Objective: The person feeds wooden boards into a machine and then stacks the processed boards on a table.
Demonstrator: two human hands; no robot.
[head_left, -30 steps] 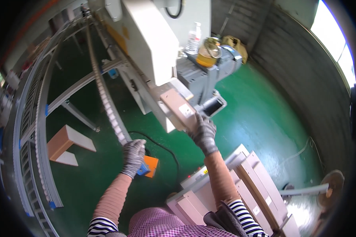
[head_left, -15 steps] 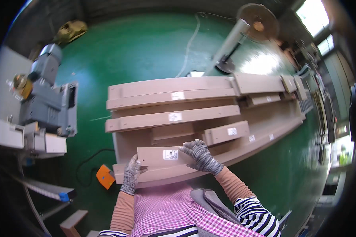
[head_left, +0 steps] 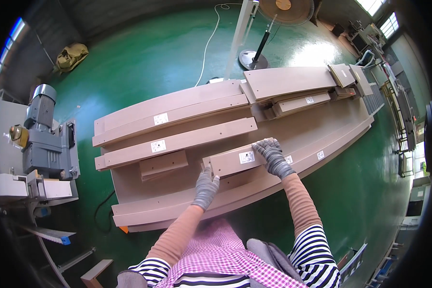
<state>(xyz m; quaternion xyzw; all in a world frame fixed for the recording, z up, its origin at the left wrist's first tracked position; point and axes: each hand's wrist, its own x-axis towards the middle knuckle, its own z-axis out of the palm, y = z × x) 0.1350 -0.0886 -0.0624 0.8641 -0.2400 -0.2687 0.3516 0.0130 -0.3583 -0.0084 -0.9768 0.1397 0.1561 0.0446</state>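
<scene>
A short light-brown board (head_left: 228, 162) with a white label lies over a similar piece in the middle of the panel stack. My right hand (head_left: 274, 158), in a grey striped knit glove, is closed round its right end with the fingers over the far edge. At its left end my left hand (head_left: 206, 188), gloved alike, holds the corner, with fingers against the end and thumb apart. Under the boards lies a large brown panel (head_left: 129, 185). A long narrow board (head_left: 177, 144) with a label lies beyond my hands, and a short unlabelled piece (head_left: 163, 164) rests to the left.
Long boards (head_left: 197, 210) line the near edge, and more labelled boards (head_left: 293, 81) are stacked at the far right. A pedestal fan (head_left: 254, 58) stands behind. At left is a grey motor machine (head_left: 45, 139). The green floor (head_left: 144, 62) surrounds the stack.
Both hands have carried the labelled board rightward and away from me, from the near-edge boards onto the short labelled piece. My view has shifted too.
</scene>
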